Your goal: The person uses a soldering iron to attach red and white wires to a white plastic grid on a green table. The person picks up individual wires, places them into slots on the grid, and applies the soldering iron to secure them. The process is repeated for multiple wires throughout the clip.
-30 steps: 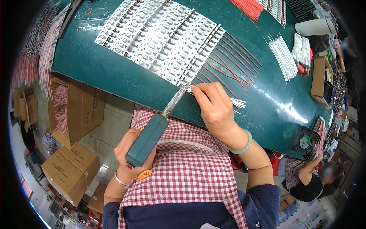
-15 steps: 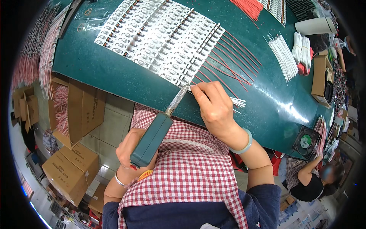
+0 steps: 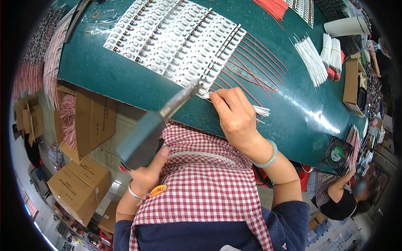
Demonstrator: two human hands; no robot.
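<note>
Dark green and slightly blurred, a gun-shaped tool sits in the grasp of the left hand, whose fingers are mostly hidden behind the casing. Its metal tip reaches over the near right corner of one white component sheet lying on the green table; whether it touches cannot be told. The right hand is narrowed at that corner, thumb and forefinger nearly meeting, and anything between them is concealed. White wire ends show from beneath this hand, too bunched to count. Red wires fan out from the sheet's right edge, several crossing. Writing appears on a yellow tag by the left wrist, in red, and as dark print on two cartons at left, the open one containing pinkish wires. Two bangles are worn: one silver, one pale green. Farther right are one loose white wire pile, two tied white bundles and one black fan, its round green label too small to read. Red strands are cut off at the top.
</note>
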